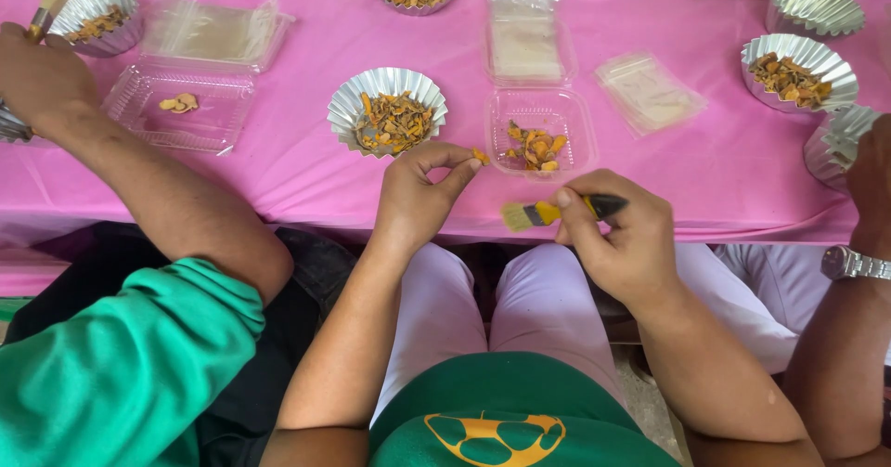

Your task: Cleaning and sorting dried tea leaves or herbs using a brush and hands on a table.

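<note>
My left hand [419, 191] pinches a small orange dried slice [480, 156] between thumb and fingertips, just in front of the table's near edge. My right hand [613, 239] grips a small brush [543, 213] with a yellow and black handle, its pale bristles pointing left toward the slice. Behind my hands a silver fluted cup [345, 108] holds many orange dried slices, and a clear plastic tray [577, 119] to its right holds several more.
The table wears a pink cloth [297, 161]. A person's arm in a green sleeve [130, 356] reaches in at left near a clear tray [148, 86]. Another person's arm with a wristwatch [849, 265] is at right. More silver cups [826, 58] and clear bags [650, 91] lie farther back.
</note>
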